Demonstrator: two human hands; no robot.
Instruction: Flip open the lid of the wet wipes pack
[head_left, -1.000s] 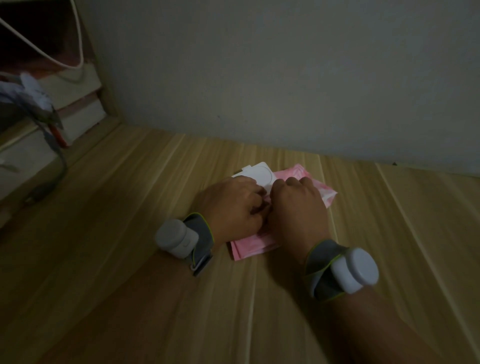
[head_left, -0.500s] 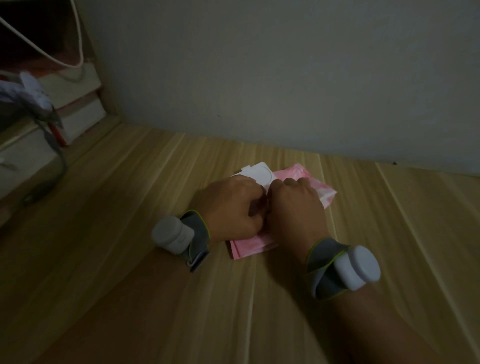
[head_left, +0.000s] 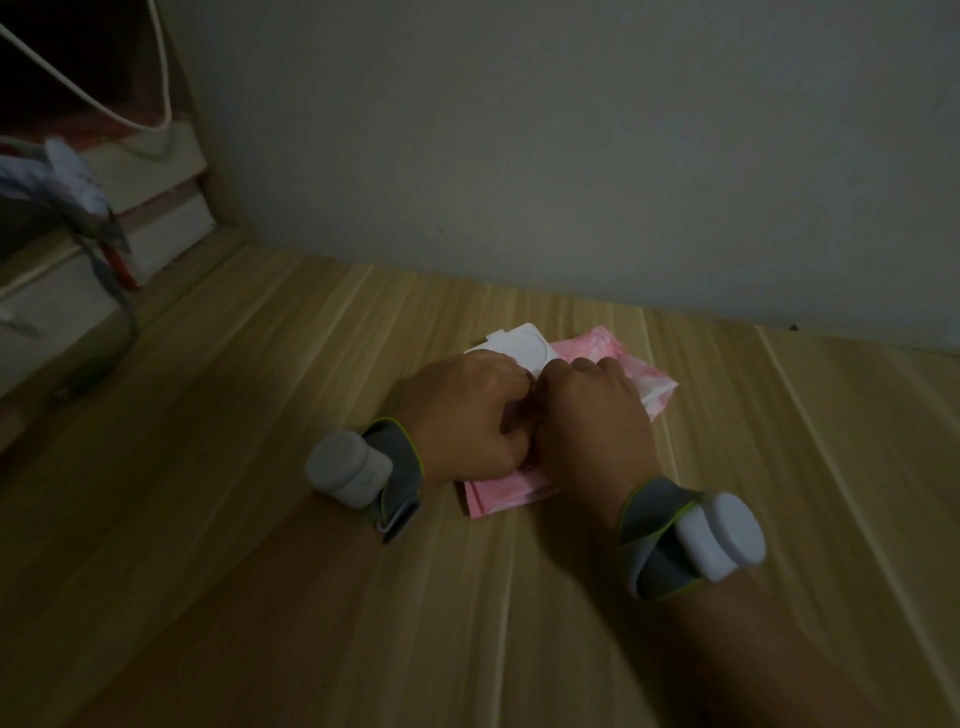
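Little has shifted in the past second: both hands stay bunched together over a pink wet-wipe pack (head_left: 498, 493) lying flat on the wooden bench (head_left: 260, 519), near the grey wall (head_left: 571, 156). The left hand (head_left: 462, 421) and the right hand (head_left: 592, 421), knuckles touching, curl their fingers onto the pack beside its raised white flap (head_left: 524, 345); what the fingertips pinch is hidden. Each wrist carries a grey strap with a white sensor. Stacked books (head_left: 156, 218) sit far left.
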